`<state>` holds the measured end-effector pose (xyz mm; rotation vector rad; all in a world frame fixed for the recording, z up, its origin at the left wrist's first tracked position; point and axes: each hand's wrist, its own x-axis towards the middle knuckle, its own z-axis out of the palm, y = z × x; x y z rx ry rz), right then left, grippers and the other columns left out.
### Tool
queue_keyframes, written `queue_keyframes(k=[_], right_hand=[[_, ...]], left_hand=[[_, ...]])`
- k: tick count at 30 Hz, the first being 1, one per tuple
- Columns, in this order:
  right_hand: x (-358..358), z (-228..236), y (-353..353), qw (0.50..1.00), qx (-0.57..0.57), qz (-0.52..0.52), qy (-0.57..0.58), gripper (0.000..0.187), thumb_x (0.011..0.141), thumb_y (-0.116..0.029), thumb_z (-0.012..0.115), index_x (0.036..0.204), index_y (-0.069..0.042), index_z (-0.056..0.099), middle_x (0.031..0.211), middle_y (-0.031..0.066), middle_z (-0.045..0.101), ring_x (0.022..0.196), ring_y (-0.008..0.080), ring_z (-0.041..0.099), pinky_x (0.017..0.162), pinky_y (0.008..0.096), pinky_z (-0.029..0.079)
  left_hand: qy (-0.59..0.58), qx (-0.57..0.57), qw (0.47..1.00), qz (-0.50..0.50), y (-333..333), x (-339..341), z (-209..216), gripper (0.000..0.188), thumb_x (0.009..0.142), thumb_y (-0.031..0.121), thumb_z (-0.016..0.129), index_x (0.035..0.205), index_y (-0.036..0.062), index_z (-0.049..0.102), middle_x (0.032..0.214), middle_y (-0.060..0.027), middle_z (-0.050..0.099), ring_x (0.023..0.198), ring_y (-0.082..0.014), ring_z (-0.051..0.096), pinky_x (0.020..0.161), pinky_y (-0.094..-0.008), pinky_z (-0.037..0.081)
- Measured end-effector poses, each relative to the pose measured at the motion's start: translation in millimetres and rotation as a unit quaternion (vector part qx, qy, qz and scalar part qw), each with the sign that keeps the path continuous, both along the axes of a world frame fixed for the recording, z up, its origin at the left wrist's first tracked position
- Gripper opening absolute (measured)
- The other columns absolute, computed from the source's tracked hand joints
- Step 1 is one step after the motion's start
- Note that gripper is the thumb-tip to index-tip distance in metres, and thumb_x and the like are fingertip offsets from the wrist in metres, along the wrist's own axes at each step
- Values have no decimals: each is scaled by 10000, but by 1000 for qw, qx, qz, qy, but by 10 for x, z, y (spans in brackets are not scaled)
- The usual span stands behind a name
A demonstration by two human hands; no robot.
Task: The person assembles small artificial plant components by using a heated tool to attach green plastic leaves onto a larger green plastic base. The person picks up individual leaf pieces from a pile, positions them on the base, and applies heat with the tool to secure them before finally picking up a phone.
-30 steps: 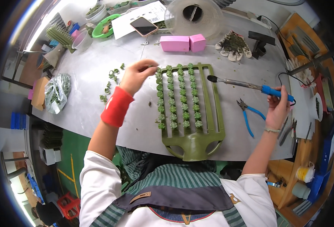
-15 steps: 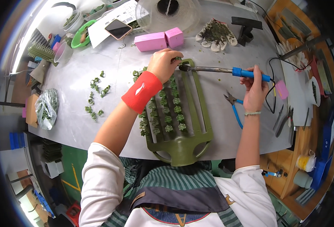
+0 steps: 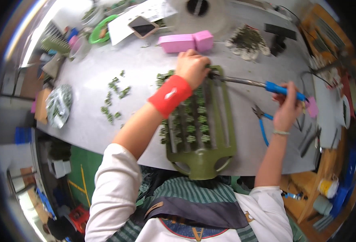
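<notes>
My right hand (image 3: 287, 111) grips the blue handle of a soldering iron (image 3: 246, 82), whose metal shaft points left to the far end of an olive-green slotted rack (image 3: 202, 161). There, my left hand (image 3: 192, 67), with a red wristband, has its fingers pinched together beside the iron's tip. A small green leafy piece showed in that pinch a moment ago; the fingertips are blurred and partly hidden now. Rows of green leafy pieces (image 3: 202, 119) fill the rack's left and middle slots, while the right-hand slots are bare. Loose leafy pieces (image 3: 124, 92) lie left of the rack.
Pink blocks (image 3: 178, 43), a phone (image 3: 143, 27) and a dirty glove (image 3: 248, 42) lie beyond the rack. Blue-handled cutters (image 3: 263, 129) rest to its right, with other hand tools (image 3: 311, 142) farther right. A filled plastic bag (image 3: 58, 105) sits far left.
The whole view has shifted, so the table's things appear farther right. Both hands remain near the rack's far end, and the iron's tip stays close to my left fingers.
</notes>
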<state>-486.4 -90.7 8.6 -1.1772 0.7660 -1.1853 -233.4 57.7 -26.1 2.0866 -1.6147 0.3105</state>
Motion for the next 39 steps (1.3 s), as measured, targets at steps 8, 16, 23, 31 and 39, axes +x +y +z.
queue_keyframes(k=[8,16,23,31,39], right_hand=[[-103,133,49,999,31,-3,-9,266,906,-281,637,807,-34,624,715,41,636,541,100,578,516,219,455],[-150,158,88,1000,22,-13,6,263,916,-272,625,809,-32,622,708,35,634,541,94,575,514,218,454],[-168,220,78,1000,10,4,-12,267,919,-263,626,793,-27,631,683,45,628,539,113,579,514,242,459],[-195,178,57,1000,-1,2,-12,261,911,-258,636,795,-25,635,696,56,636,537,119,595,508,247,481],[-178,89,37,999,18,21,-35,260,902,-247,646,797,-10,623,712,61,628,538,135,588,502,257,483]], left_hand=[[155,-61,975,145,874,1077,-19,146,878,86,609,1002,27,660,927,-162,654,855,-283,628,791,-350,502],[55,111,927,353,1862,1470,-144,223,814,189,687,994,57,680,939,-145,666,913,-279,654,814,-367,512],[471,-67,871,121,1406,891,312,225,919,175,613,1062,9,663,948,-92,682,783,-142,675,711,-265,536],[418,49,907,-5,590,-71,483,200,893,87,641,1076,9,653,818,-21,652,740,-73,610,682,-231,499],[281,-4,960,-24,253,-326,303,172,848,26,662,1020,16,672,826,-101,649,721,-161,643,690,-272,510]])
